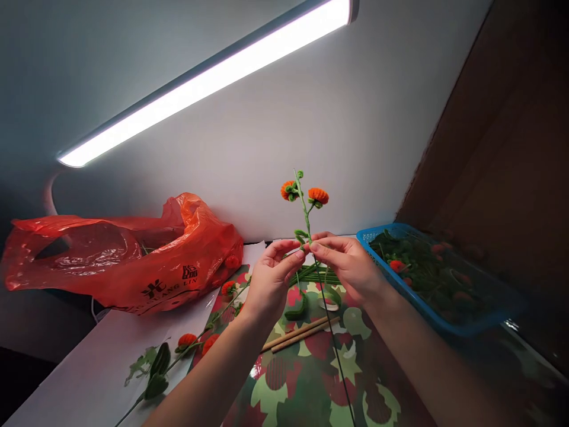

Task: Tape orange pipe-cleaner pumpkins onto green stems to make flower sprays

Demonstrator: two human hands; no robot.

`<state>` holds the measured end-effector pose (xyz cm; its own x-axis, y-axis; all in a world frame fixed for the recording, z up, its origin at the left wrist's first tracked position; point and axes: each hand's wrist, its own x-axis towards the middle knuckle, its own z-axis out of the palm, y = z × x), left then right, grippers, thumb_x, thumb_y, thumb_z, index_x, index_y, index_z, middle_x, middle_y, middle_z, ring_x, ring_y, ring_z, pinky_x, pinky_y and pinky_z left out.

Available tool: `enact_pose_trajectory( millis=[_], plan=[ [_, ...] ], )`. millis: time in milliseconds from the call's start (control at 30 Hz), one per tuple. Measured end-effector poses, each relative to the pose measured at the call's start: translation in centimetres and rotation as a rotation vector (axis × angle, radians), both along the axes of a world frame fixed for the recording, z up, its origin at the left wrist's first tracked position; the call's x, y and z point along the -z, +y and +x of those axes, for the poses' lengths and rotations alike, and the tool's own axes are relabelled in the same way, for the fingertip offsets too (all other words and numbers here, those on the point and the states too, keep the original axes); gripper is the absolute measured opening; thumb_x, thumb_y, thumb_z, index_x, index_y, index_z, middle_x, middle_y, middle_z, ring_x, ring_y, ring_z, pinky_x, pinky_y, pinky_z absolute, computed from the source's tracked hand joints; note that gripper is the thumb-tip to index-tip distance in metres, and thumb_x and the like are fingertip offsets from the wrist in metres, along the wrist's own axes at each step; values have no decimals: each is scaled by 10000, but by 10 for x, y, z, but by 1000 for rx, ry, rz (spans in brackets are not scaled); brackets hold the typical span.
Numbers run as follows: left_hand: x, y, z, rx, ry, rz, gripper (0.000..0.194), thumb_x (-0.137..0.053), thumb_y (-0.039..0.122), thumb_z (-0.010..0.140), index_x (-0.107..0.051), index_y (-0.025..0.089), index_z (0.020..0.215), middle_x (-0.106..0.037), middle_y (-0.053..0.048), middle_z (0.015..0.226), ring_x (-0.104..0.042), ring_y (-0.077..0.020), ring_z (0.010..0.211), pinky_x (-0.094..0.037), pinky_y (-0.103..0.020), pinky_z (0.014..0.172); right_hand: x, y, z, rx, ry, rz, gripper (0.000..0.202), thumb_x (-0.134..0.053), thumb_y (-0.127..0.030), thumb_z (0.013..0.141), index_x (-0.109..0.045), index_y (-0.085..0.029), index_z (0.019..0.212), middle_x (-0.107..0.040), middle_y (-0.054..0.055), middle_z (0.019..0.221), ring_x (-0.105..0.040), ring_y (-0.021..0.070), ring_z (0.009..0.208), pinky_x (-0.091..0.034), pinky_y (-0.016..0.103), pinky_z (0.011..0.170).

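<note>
An artificial flower stem (306, 220) stands upright, slightly tilted, between my two hands; its upper part is wrapped in green and its lower part is a bare dark wire. Two fuzzy orange flowers (319, 196) and a small green bud top it. My right hand (351, 261) pinches the stem between thumb and forefinger. Beside it, my left hand (278, 273) is closed in a pinch at a small green pipe-cleaner leaf (301, 235) against the stem. The fingertips partly hide the join. Below lie a curved green piece (297, 308) and a roll of green tape (331, 298).
At the left, a red plastic bag (178, 273) stands near another orange-flowered stem (178, 356). Two wooden sticks (304, 335) and several green stems (315, 273) lie on the patterned mat (311, 385). A blue basket (427, 317) of flower parts sits right. A lamp (213, 83) hangs above.
</note>
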<state>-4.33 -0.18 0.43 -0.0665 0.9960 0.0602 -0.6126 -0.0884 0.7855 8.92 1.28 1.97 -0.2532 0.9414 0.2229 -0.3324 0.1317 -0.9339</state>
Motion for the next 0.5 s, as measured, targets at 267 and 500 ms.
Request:
enact_pose_trajectory(
  millis=[267, 500],
  plan=[
    [-1, -3, 4, 104, -146, -146, 162, -673, 6, 639, -624, 118, 746, -644, 3, 747, -617, -41, 638, -514, -112, 634, 11, 0, -6, 45, -77, 33, 130, -699, -325, 690, -742, -224, 760, -542, 52, 1030, -488, 202, 1057, -389, 348, 919],
    [-1, -6, 4, 197, -138, -71, 187, -666, 32, 648, -636, 126, 807, -641, -10, 814, -618, -60, 705, -518, -149, 695, 8, -3, -9, 126, -107, 174, 88, -664, -272, 724, -738, -239, 758, -591, 28, 970, -565, 166, 918, -456, 303, 816]
  ],
)
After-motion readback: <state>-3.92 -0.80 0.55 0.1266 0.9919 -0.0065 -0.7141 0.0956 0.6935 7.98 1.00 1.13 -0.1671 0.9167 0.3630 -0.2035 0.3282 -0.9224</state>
